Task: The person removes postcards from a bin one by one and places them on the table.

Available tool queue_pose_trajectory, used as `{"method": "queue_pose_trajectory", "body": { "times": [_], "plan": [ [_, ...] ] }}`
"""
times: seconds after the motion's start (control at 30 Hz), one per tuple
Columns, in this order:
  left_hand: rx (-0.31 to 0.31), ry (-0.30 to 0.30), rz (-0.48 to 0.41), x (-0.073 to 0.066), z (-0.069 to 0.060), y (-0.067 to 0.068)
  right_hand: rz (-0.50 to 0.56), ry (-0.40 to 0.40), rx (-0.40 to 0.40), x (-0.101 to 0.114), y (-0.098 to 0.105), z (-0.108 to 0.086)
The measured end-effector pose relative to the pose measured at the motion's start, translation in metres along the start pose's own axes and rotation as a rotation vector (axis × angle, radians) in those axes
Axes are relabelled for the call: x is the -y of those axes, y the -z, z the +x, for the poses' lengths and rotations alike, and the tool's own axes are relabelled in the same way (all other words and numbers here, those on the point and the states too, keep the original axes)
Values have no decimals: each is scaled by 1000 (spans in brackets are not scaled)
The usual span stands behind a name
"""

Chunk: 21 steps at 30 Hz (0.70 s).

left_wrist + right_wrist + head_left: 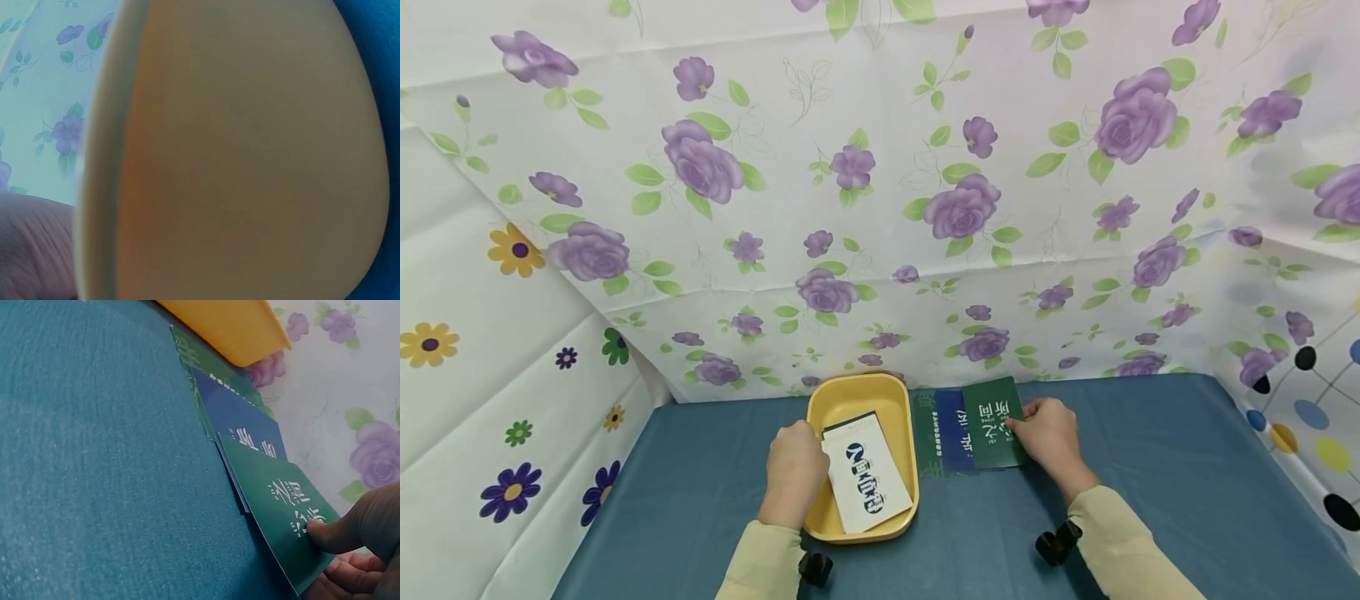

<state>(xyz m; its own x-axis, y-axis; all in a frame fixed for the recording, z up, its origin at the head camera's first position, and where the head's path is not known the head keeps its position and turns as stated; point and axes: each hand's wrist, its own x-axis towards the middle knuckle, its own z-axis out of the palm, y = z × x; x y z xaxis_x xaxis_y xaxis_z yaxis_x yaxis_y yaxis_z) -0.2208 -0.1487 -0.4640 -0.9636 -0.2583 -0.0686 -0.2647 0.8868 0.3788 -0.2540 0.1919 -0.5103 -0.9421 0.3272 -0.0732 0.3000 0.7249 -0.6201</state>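
My right hand (1051,440) pinches the right edge of a dark green card (989,435) with white characters, thumb on top. In the right wrist view that card (275,500) lies tilted over a blue card (240,419), which overlaps a patterned green card (200,356). At the left rim of a yellow plastic basin (862,381), my left hand (795,471) holds on with curled fingers; its fingertips are hidden. Inside the basin a white card (872,479) with dark lettering lies over another dark-edged piece. The basin's wall (250,150) fills most of the left wrist view.
A blue-green cloth (715,475) covers the table. Floral sheeting (880,208) rises along the back edge and both sides. The basin stands directly left of the row of cards. Small black devices (1058,543) sit at both wrists.
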Motion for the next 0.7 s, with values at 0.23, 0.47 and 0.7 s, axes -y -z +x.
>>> {"method": "queue_pose_trajectory", "body": {
  "times": [0.23,0.47,0.7],
  "plan": [
    [0,7,-7,-1,-1,0,-62,-11,8,-3,-6,1],
    [-3,-11,-18,1,-1,-1,-66,-5,-9,-6,-9,2],
    [-15,-17,-10,1,0,-2,-79,9,-19,-6,-10,2]
  ]
}}
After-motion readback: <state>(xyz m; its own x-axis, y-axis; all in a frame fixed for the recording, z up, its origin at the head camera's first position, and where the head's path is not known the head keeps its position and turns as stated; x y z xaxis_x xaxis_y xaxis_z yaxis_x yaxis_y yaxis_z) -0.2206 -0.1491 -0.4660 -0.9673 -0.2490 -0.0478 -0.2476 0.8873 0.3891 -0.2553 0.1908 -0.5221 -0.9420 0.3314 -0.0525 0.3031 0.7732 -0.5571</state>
